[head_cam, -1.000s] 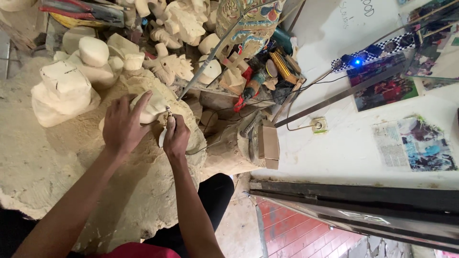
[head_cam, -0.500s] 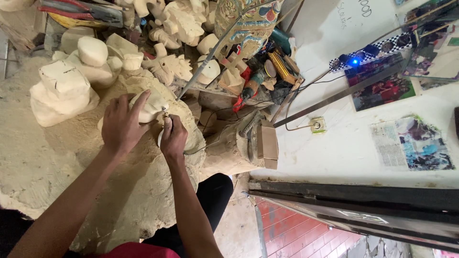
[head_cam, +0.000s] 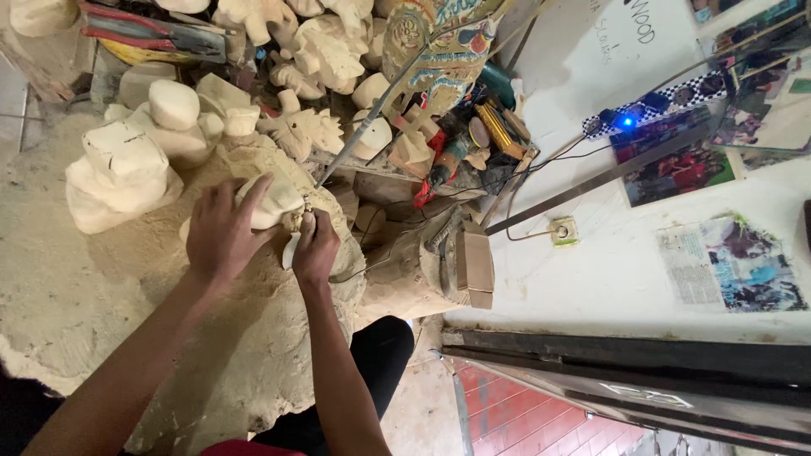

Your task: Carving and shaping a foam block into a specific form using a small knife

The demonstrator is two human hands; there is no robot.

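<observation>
My left hand [head_cam: 221, 232] lies over a pale rough-cut wooden carving [head_cam: 269, 201] and holds it against a heap of wood shavings. My right hand [head_cam: 317, 249] is closed around a small carving tool [head_cam: 297, 234] whose pale handle and metal end show between the fingers, pressed to the carving's right side. Both forearms reach in from the bottom of the view.
Several unfinished pale wood carvings [head_cam: 127, 156] stand at the upper left and along the top. A painted carved figure [head_cam: 439, 42], power tools [head_cam: 456, 152] and cables lie at top centre. The shavings mound [head_cam: 101, 295] fills the left. A white wall with pictures [head_cam: 735, 262] is at right.
Both hands stay on the carving; the right hand has shifted slightly with the tool against the wood. The view has barely moved.
</observation>
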